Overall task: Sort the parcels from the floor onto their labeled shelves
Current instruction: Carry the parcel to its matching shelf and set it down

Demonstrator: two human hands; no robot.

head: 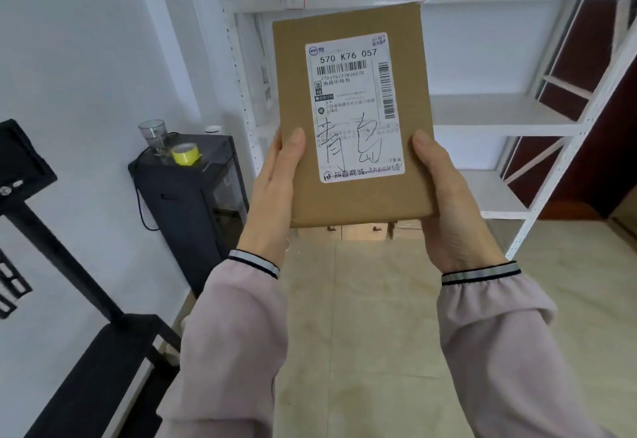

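Observation:
A flat brown cardboard parcel [348, 196] is held upright in front of me, its white shipping label [355, 106] facing the camera with handwritten characters across it. My left hand [275, 192] grips its lower left edge, thumb on the front. My right hand [451, 206] grips the lower right edge the same way. Behind the parcel stands a white metal shelf unit [499, 113] with several bare boards. A small label tag [293, 0] is stuck on the upper shelf edge, too blurred to read.
A black cabinet [189, 203] stands at the left by the wall, with a yellow tape roll [185, 154] and a glass jar [153, 134] on top. A black stand [62, 255] fills the lower left. More boxes [362, 230] lie on the tiled floor under the parcel.

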